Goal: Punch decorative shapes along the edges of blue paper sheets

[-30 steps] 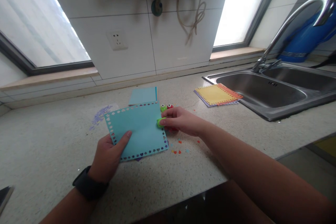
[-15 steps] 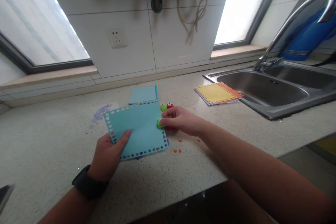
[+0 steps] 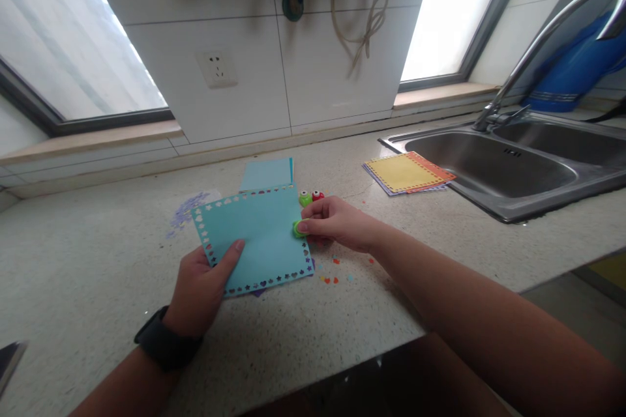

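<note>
My left hand (image 3: 203,290) pinches the near left corner of a light blue paper sheet (image 3: 259,234) whose border is punched with small hearts and stars. My right hand (image 3: 337,223) is closed on a small green paper punch (image 3: 298,229) set on the sheet's right edge. Just behind that hand stand two more little punches, one green (image 3: 306,198) and one red (image 3: 317,195). A black watch (image 3: 166,343) sits on my left wrist.
A stack of blue paper (image 3: 268,174) lies behind the sheet. Punched yellow, orange and purple sheets (image 3: 403,173) lie by the steel sink (image 3: 493,163) and its faucet (image 3: 538,39). Purple confetti (image 3: 188,210) and coloured bits (image 3: 335,270) litter the counter. A wall socket (image 3: 216,68) is behind.
Almost nothing has changed: both hands keep their grip on the sheet and the green punch, and the view has shifted only slightly.
</note>
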The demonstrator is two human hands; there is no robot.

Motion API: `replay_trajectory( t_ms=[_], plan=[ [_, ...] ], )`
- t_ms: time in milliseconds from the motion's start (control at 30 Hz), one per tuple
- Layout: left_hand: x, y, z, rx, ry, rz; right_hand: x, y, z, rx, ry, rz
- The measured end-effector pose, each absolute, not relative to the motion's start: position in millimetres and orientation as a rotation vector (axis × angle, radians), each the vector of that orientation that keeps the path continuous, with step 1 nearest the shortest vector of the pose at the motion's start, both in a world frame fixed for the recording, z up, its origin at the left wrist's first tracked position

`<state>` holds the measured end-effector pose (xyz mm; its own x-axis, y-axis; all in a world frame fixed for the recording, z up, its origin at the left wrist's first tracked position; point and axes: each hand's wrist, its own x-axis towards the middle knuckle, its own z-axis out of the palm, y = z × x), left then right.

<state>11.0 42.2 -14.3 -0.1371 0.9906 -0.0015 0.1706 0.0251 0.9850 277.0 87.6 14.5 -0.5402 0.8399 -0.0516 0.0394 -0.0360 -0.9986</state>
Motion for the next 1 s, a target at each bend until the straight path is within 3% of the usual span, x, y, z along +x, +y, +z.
replay_trajectory(
  t_ms=[1000],
  plan=[
    [11.0, 42.4, -13.4, 1.296, 1.482, 1.228, 276.6, 87.6, 15.1, -0.939, -1.672, 1.599]
  ],
)
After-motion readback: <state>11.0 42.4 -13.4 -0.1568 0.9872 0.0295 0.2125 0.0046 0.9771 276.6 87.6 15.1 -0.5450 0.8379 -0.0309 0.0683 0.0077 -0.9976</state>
